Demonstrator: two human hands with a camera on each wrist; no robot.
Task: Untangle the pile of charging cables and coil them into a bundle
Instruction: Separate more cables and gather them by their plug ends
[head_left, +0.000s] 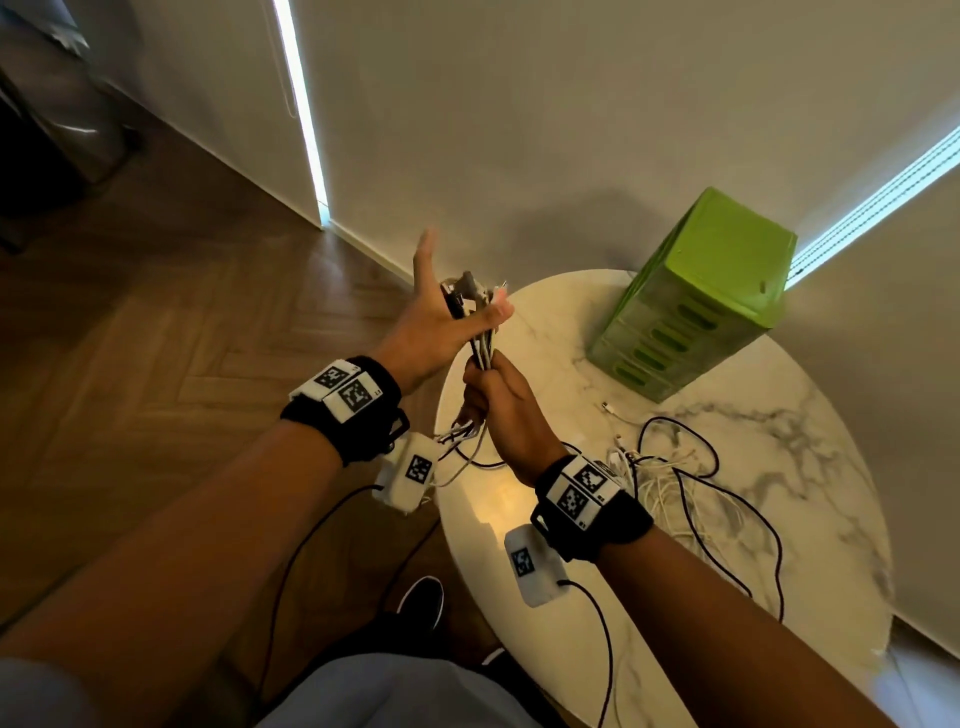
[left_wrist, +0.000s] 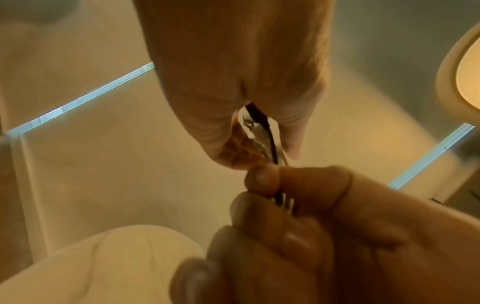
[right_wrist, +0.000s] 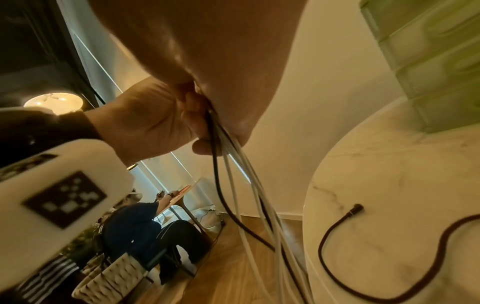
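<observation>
The gathered cables (head_left: 480, 332) are held above the near-left edge of the marble table (head_left: 779, 467), their long axis running steeply from the plug ends, pinned under the thumb of the left hand (head_left: 441, 317) whose other fingers are spread straight, down through the closed fist of the right hand (head_left: 498, 405) just below; slack trails to the loose tangle (head_left: 675, 483) lying by the right wrist, so coiling is judged to fall to the right hand

we've got a round marble table (head_left: 779, 467) against plain pale walls (head_left: 519, 130), herringbone wood floor (head_left: 182, 312), green drawer box (head_left: 696, 296) at its far edge.
</observation>
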